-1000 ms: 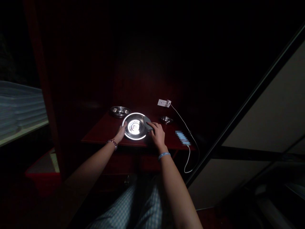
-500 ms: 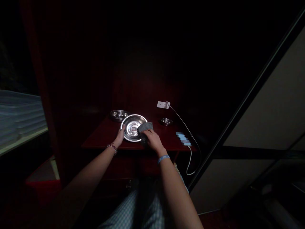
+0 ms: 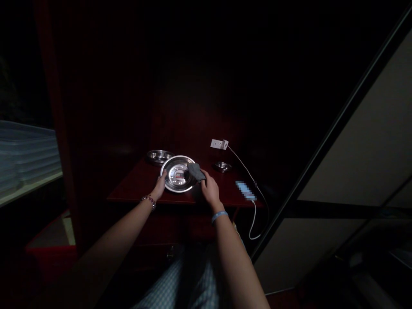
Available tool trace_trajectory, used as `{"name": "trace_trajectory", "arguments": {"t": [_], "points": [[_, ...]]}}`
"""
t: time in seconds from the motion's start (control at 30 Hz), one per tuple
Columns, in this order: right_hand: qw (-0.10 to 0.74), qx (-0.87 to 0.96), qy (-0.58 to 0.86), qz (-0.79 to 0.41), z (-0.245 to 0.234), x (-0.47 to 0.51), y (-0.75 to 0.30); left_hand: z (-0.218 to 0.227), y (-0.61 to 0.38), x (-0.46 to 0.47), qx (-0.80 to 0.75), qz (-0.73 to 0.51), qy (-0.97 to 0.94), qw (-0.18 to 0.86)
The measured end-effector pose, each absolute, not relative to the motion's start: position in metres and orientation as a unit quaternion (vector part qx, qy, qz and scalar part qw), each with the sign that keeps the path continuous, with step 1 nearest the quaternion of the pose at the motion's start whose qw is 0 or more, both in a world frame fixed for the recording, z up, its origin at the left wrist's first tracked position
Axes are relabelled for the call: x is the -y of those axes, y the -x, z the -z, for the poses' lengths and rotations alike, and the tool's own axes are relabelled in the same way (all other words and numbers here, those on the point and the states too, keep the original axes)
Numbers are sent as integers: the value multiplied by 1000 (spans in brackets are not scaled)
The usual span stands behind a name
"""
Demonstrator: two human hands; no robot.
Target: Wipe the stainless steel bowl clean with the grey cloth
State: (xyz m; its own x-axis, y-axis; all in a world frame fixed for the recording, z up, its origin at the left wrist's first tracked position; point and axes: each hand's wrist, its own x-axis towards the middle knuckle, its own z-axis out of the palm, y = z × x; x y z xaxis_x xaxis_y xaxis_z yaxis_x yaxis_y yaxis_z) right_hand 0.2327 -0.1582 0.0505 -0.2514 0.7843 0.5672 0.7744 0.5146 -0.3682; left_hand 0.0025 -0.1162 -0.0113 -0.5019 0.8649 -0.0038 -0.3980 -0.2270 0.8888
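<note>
A round steel plate (image 3: 175,177) lies on the dark red wooden shelf (image 3: 135,182) in front of me. My left hand (image 3: 160,185) grips its left rim and steadies it. My right hand (image 3: 210,188) presses a grey cloth (image 3: 196,171) against the right part of the plate. A beaded bracelet is on my left wrist, a blue band on my right.
A second steel plate (image 3: 159,156) sits behind on the left, a small steel bowl (image 3: 222,166) on the right. A white charger (image 3: 219,144) with a cable (image 3: 247,176) runs to a phone (image 3: 245,190) near the shelf's right edge. The surroundings are dark.
My right hand has slid the cloth from the plate's near right edge up onto its right side. The plate no longer glares with reflected light. My left hand stays on the rim.
</note>
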Motion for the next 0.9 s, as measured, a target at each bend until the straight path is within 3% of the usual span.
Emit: {"name": "trace_trajectory", "arguments": {"t": [0.1, 0.4, 0.9], "points": [[367, 811, 457, 2, -53, 160, -233, 6, -5, 121, -454, -736, -255, 434], [191, 918, 334, 95, -53, 158, -227, 1, -6, 125, -430, -740, -251, 453], [242, 849, 445, 148, -42, 150, -240, 5, -4, 124, -434, -739, -262, 444]]}}
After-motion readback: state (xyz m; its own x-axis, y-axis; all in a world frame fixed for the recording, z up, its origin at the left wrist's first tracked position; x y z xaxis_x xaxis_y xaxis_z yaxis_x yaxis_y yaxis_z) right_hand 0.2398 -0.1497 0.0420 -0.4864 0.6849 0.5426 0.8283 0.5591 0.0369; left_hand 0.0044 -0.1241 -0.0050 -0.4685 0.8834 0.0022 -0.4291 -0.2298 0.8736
